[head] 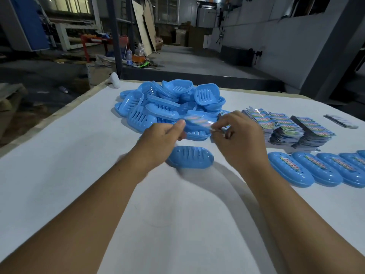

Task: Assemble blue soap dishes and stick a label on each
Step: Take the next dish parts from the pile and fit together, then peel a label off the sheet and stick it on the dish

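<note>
Above the white bench [79, 155], the left hand [158, 139] and right hand [235, 135] each pinch an end of a glossy, colourful label [199, 120]. Below it lies an oval, slotted blue soap dish [190, 159], unlabelled.

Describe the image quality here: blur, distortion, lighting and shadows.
Head view: wide-angle bending curves the table edge; the left hand and the label stretched between both hands are motion-smeared, the right hand slightly; the background hall is dim, the white tabletop brightly lit; soft arm shadows fall near the unlabelled soap dish.
</note>
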{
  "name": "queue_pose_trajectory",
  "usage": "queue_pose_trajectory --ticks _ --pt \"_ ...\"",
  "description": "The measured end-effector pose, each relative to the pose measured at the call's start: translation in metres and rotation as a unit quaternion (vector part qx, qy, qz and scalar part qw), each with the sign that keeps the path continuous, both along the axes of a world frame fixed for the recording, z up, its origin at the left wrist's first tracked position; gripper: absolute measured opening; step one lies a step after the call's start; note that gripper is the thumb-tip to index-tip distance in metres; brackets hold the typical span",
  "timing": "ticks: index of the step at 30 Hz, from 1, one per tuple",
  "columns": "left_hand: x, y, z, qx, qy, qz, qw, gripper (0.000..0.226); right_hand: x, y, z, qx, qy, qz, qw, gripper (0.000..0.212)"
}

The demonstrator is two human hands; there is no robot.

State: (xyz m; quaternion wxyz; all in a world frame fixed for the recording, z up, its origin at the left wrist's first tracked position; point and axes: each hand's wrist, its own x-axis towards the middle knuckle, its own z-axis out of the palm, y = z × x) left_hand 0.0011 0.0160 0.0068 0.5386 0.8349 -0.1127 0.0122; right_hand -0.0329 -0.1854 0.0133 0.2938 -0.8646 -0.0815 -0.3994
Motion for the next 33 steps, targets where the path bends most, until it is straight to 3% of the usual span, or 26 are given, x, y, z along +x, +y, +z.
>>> queue_pose_trajectory --ticks 3,6,8,11,15,19,28,33 --pt "0.006 -0.003 0.005 -0.060 -0.003 0.070 0.996 0.051 -0.008 0.017 -0.001 -0.049 0.012 0.075 0.996 0.016" --pt "0.010 0.000 0.003 -0.100 0.009 0.102 0.990 0.032 -0.011 0.022 0.000 -0.074 0.049 0.118 0.989 0.012" --pt "0.011 0.003 0.002 -0.110 0.011 0.102 0.989 0.028 -0.015 0.023 -0.001 -0.056 0.096 0.138 0.984 0.030" --pt "0.009 0.002 0.002 -0.090 -0.012 0.074 0.993 0.026 -0.019 0.023 0.001 0.065 0.128 0.132 0.981 0.044" --pt "0.001 -0.003 0.004 -0.060 -0.025 0.008 0.998 0.022 -0.014 0.018 0.005 0.264 0.193 0.169 0.930 0.028" --pt "-0.003 -0.003 0.004 -0.058 -0.010 -0.025 0.998 0.022 -0.012 0.017 0.005 0.351 0.215 0.170 0.895 0.024" --pt "-0.001 -0.004 0.006 -0.074 -0.027 -0.002 0.997 0.022 -0.010 0.013 0.007 0.375 0.203 0.145 0.893 0.025" --pt "-0.002 -0.003 0.007 -0.077 -0.030 -0.017 0.996 0.021 -0.008 0.012 0.005 0.342 0.212 0.113 0.909 0.020"
